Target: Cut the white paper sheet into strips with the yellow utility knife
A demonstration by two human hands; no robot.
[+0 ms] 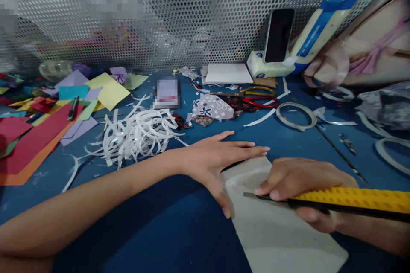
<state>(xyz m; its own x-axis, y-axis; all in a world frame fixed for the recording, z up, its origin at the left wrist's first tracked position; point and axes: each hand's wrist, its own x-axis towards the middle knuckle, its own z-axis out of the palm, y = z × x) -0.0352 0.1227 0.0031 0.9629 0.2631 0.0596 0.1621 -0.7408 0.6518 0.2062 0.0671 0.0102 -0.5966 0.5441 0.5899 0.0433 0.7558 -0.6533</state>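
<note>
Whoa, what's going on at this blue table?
A person's right hand holds a yellow-and-black cutter, its blade pointing left over a pale sheet. The left hand is spread at the sheet's upper-left corner. I can't tell whether the blade touches the sheet. Farther back lie a heap of white strips, colored papers and scissors.

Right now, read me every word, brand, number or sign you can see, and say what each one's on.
None can be read.
Tall blue-and-white packet: print too blurred.
Small pack under the phone: blue marks too small.
Pale item behind the paper strips: pixelated.
</note>
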